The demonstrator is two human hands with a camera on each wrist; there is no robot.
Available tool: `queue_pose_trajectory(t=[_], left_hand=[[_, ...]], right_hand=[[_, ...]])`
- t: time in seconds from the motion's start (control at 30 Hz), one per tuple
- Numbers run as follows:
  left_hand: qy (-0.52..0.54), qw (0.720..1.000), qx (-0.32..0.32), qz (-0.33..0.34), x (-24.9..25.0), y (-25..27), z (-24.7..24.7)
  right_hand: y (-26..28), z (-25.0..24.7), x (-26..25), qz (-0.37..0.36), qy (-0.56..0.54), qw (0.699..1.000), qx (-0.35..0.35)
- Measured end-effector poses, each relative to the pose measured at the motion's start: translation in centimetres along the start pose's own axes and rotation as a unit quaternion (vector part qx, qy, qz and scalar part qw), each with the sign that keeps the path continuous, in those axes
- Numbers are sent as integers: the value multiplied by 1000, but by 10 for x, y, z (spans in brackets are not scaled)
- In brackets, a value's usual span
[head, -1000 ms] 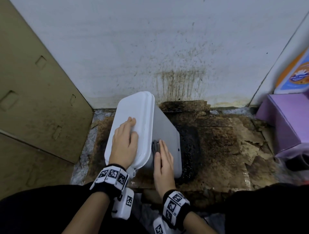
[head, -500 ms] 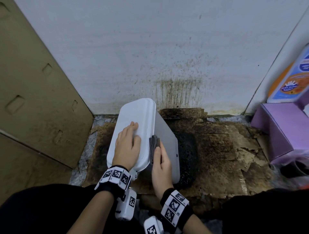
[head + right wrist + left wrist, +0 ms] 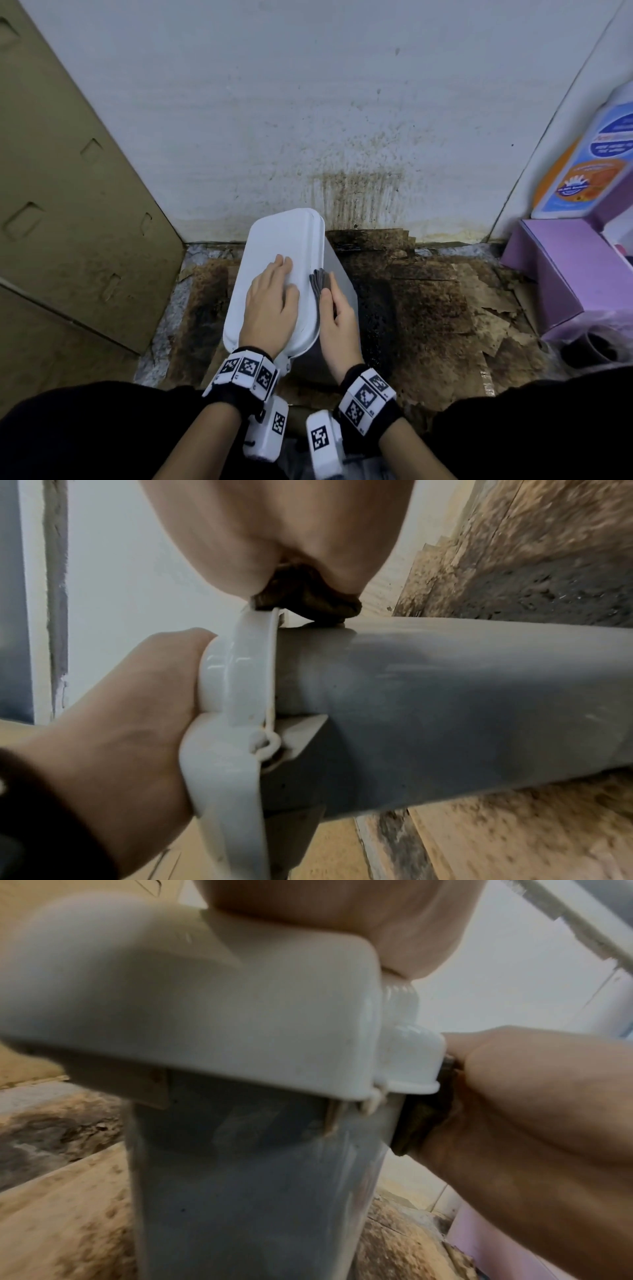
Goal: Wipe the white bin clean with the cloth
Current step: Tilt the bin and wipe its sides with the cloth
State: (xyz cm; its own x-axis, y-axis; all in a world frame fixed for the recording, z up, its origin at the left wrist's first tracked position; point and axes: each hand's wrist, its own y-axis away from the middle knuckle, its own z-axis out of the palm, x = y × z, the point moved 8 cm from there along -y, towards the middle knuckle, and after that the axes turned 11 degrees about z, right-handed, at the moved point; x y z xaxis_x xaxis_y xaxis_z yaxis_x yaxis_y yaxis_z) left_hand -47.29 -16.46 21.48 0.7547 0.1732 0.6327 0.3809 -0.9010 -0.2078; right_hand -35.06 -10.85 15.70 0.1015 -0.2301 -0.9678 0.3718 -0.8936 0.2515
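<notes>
The white bin (image 3: 339, 284) stands tilted on the floor in the head view, its lid (image 3: 284, 240) shut. My left hand (image 3: 274, 294) lies flat on the lid with straight fingers. Along the bin's right side, just under the lid rim, my right hand (image 3: 333, 301) presses a folded grey cloth (image 3: 317, 281) against the wall with straight fingers. The left wrist view shows the bin (image 3: 240, 1177), the cloth (image 3: 421, 1123) and the right hand (image 3: 531, 1110) behind it. The right wrist view shows the cloth (image 3: 308, 599) squeezed on the bin (image 3: 445, 710).
A brown cardboard panel (image 3: 68, 205) leans on the left. The stained white wall (image 3: 342, 120) is close behind the bin. Dirty torn cardboard (image 3: 445, 308) covers the floor. A purple box (image 3: 561, 274) and a detergent bottle (image 3: 589, 164) stand at the right.
My right hand has slid the cloth forward along the bin's side under the lid rim, away from me. The left hand has stayed on the lid.
</notes>
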Motion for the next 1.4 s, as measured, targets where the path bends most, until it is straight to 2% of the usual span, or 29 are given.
queue_pose_trajectory(t=[0.2, 0.3, 0.4, 0.5, 0.57, 0.63, 0.7, 0.73, 0.8, 0.87, 1.0, 1.17, 1.4], left_hand=[[38, 999, -38, 2, 28, -4, 20], [132, 991, -38, -10, 39, -7, 29], [268, 962, -26, -39, 44, -9, 35], [316, 947, -7, -53, 47, -12, 28], [291, 955, 26, -53, 41, -13, 18], [185, 979, 55, -58, 27, -13, 6], [53, 993, 56, -89, 10, -9, -3], [23, 991, 37, -125, 0, -5, -2], [49, 978, -20, -202, -19, 5, 13], [105, 967, -47, -226, -26, 11, 29], [141, 968, -13, -206, -23, 13, 28], [161, 969, -11, -185, -12, 13, 22], [189, 971, -57, -133, -1, -3, 15]], right_hand=[[-15, -33, -4, 25, -19, 1000, -3], [-21, -52, -3, 38, 6, 999, 6], [-24, -68, 2, 56, 39, 998, 11], [-19, -80, -9, 46, 62, 997, 21], [-13, -85, -19, 23, 71, 997, 32], [-8, -92, -26, 11, 75, 996, 42], [-4, -97, -31, 17, 58, 998, 31], [-2, -99, -32, 22, 44, 998, 25], [2, -101, -32, 32, 32, 999, 9], [1, -100, -28, 41, 53, 998, 11], [-2, -100, -20, 48, 78, 994, 55], [2, -103, -15, 59, 61, 991, 102], [30, -102, -9, 68, 6, 980, 188]])
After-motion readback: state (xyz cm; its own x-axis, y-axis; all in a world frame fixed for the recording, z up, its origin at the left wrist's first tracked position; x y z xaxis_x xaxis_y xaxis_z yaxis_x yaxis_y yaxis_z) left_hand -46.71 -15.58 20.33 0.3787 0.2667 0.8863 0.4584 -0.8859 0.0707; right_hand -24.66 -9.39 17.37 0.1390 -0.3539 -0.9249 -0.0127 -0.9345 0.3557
